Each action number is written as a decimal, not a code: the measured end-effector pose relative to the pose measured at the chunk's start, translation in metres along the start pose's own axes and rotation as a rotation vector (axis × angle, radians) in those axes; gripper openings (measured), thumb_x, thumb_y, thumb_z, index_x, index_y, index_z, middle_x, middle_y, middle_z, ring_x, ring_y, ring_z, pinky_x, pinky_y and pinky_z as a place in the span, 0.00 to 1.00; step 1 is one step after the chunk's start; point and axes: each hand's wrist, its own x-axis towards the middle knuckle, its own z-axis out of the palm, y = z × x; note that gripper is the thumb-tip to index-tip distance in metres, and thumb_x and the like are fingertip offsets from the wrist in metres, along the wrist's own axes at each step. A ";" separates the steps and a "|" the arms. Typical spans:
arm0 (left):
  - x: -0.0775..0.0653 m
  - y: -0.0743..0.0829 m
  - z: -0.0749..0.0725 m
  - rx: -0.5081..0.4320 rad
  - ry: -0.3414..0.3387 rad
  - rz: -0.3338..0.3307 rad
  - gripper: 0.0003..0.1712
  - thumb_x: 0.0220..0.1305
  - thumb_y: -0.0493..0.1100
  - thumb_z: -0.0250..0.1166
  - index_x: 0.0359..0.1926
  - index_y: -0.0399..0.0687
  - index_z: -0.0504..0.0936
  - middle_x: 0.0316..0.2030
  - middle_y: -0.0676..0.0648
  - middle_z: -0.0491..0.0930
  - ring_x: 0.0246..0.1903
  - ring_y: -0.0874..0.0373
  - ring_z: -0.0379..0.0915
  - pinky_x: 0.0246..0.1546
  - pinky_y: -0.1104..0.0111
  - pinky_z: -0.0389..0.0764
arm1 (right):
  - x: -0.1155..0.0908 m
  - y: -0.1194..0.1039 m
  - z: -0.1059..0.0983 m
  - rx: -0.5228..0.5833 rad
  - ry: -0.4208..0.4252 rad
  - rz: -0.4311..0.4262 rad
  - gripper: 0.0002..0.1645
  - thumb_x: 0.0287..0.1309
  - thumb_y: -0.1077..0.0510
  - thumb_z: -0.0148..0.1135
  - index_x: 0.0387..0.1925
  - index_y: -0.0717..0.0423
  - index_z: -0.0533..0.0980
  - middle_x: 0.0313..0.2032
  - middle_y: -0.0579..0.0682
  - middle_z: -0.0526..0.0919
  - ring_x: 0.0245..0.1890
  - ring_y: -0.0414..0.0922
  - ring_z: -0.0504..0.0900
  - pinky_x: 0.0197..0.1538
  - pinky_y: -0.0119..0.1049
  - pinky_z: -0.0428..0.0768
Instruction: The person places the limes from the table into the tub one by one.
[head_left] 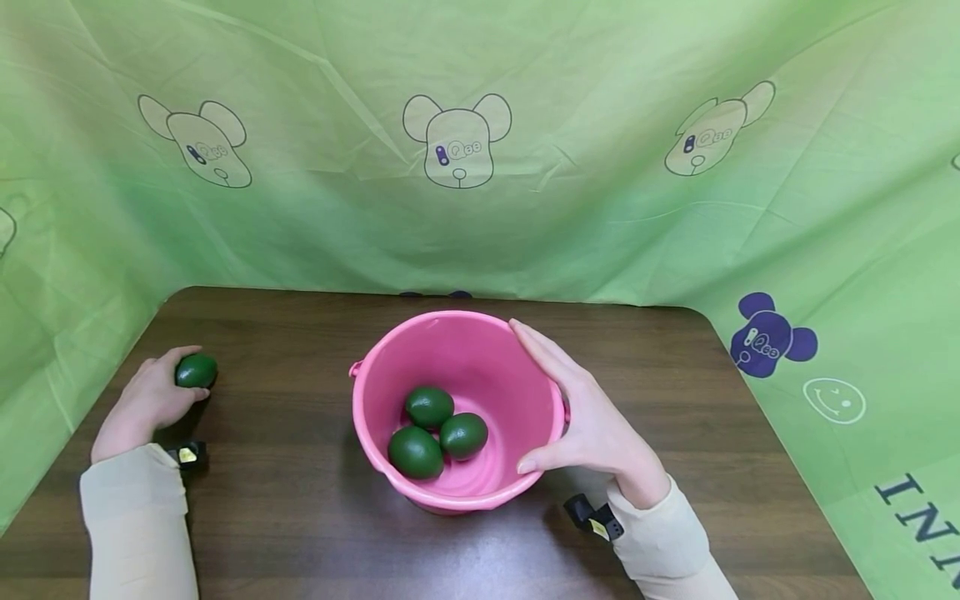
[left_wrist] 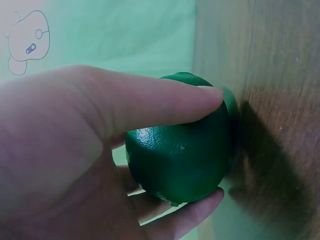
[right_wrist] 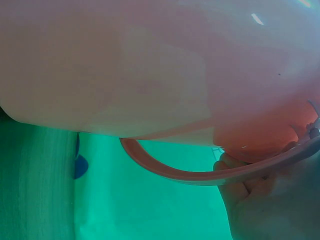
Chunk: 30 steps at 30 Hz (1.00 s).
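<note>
At the table's left side my left hand (head_left: pixel 153 392) holds a dark green oval fruit (head_left: pixel 197 371) between thumb and fingers. The left wrist view shows the fruit's glossy, pebbled skin (left_wrist: pixel 180 155), with the thumb across it and fingers round its far side. Whether it touches the table, I cannot tell. A pink bucket (head_left: pixel 517 367) stands upright at mid-table with three similar green fruits (head_left: pixel 416 452) on its floor. My right hand (head_left: pixel 588 421) grips the bucket's right rim, thumb at the near side. In the right wrist view, the bucket's handle (right_wrist: pixel 185 175) hangs in front of part of that hand.
The dark wooden table (head_left: pixel 285 517) fills the lower part of the head view. A green printed cloth (head_left: pixel 322 217) hangs behind it and along both sides. Black wrist cameras show below the left sleeve cuff (head_left: pixel 135 475) and beside the right one (head_left: pixel 660 525).
</note>
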 end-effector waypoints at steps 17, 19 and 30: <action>-0.001 0.001 0.001 0.003 0.021 0.010 0.39 0.63 0.36 0.65 0.70 0.28 0.59 0.53 0.14 0.60 0.50 0.20 0.62 0.46 0.33 0.69 | 0.000 -0.001 0.000 -0.007 0.002 0.003 0.79 0.31 0.26 0.82 0.80 0.51 0.54 0.77 0.50 0.57 0.74 0.52 0.57 0.70 0.39 0.62; -0.001 0.001 0.001 0.000 0.029 0.013 0.39 0.63 0.36 0.65 0.70 0.28 0.59 0.53 0.14 0.60 0.50 0.20 0.62 0.46 0.32 0.69 | 0.000 -0.001 0.000 -0.003 0.002 0.002 0.79 0.30 0.28 0.84 0.80 0.51 0.54 0.77 0.51 0.57 0.74 0.52 0.57 0.70 0.39 0.62; 0.003 0.006 0.002 -0.024 0.076 0.019 0.40 0.63 0.38 0.66 0.71 0.29 0.59 0.55 0.15 0.60 0.51 0.21 0.62 0.45 0.32 0.69 | 0.000 -0.001 0.000 -0.017 0.007 0.000 0.79 0.31 0.27 0.83 0.80 0.51 0.55 0.77 0.51 0.57 0.74 0.52 0.57 0.70 0.40 0.63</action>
